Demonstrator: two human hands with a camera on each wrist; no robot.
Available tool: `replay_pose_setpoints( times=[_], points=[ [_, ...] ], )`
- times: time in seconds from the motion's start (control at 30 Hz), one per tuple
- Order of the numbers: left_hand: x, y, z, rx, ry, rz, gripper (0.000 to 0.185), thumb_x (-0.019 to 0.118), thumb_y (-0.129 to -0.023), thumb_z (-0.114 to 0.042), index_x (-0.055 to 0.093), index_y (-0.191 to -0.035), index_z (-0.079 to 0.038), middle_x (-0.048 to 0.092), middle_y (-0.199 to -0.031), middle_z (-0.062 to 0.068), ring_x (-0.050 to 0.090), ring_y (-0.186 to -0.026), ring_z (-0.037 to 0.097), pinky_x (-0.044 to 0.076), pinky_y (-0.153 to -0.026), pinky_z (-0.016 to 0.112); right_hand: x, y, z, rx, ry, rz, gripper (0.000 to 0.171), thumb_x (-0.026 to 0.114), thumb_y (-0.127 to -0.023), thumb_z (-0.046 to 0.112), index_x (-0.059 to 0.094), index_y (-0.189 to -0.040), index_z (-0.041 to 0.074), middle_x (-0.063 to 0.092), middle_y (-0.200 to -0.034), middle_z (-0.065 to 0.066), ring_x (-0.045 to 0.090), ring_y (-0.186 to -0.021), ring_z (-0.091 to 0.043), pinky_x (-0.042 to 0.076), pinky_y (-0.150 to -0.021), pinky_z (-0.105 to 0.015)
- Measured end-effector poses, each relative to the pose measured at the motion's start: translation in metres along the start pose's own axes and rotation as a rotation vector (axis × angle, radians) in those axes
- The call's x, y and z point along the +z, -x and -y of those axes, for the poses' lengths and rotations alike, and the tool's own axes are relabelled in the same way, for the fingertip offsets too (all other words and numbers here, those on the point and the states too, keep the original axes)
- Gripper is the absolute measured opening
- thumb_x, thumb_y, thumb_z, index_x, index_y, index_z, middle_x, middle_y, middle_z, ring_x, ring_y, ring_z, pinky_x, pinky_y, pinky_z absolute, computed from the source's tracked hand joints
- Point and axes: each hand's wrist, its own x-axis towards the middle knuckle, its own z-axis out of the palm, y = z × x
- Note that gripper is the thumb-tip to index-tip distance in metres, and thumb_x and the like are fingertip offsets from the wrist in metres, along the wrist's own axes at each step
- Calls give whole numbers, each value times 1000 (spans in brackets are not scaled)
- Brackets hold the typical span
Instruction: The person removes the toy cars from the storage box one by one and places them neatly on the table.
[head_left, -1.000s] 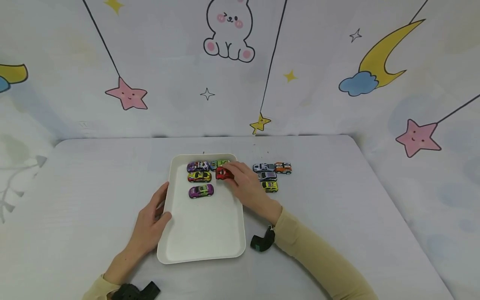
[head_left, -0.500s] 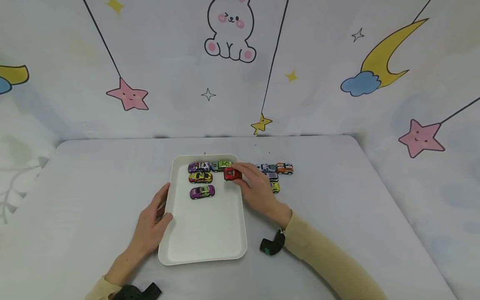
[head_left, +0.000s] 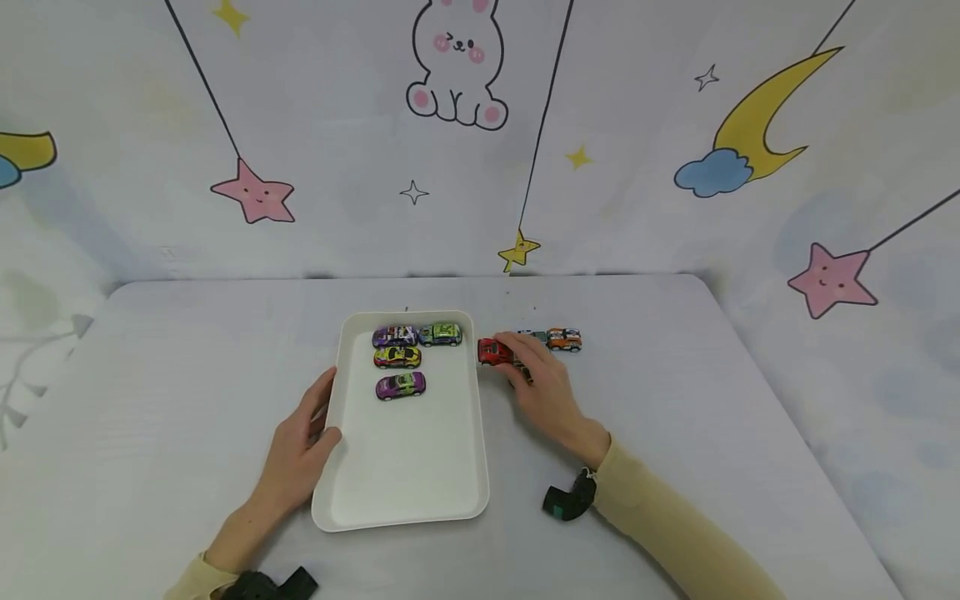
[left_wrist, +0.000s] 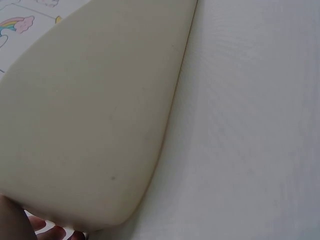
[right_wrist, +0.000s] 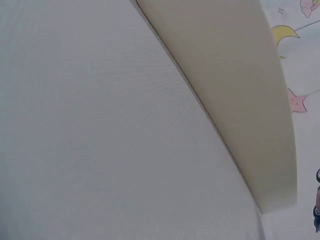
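A: Item one, the container. What does it hold?

B: White tray point(head_left: 405, 467), rectangular with rounded corners, flat on the grey table point(head_left: 150, 375). Four toy cars, all at its far end: purple car with white markings point(head_left: 394, 336) and green car point(head_left: 441, 334) side by side along the back wall; yellow car point(head_left: 397, 357) just in front of the purple one; a second purple car with green trim point(head_left: 401, 385) nearest the person. The near part of the tray is bare. The wrist views show only its smooth outer wall point(left_wrist: 90, 125) against the table.

A: Any lettering or brand marks?

B: The cars carry printed graphics, too small to read. The backdrop has cartoon stars, moons and a rabbit, no words.

A: The red car?

B: Red car point(head_left: 493, 351) is outside the tray, just beside its right rim, on or just above the table. The right hand point(head_left: 543, 392) has its fingertips on the car's right end, fingers curled over it. An orange car point(head_left: 564, 339) stands just beyond the hand; a grey one beside it is mostly hidden.

A: The other hand?

B: Left hand point(head_left: 300, 446) grips the tray's left rim, thumb hooked over the edge, fingers beneath. Well apart from the red car.
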Motion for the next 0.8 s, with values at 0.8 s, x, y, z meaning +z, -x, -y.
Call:
replay_pose_setpoints(
  times=[0.8],
  points=[
    [0, 0, -1, -6, -1, 5, 74, 48, -87, 12, 29, -157, -4, 42, -152, 25, 52, -128, 48, 36, -95, 3, -38, 22, -28, 95, 88, 11, 47, 77, -80, -5, 65, -125, -1, 67, -121, -16, 63, -112, -31, 51, -93, -41]
  ],
)
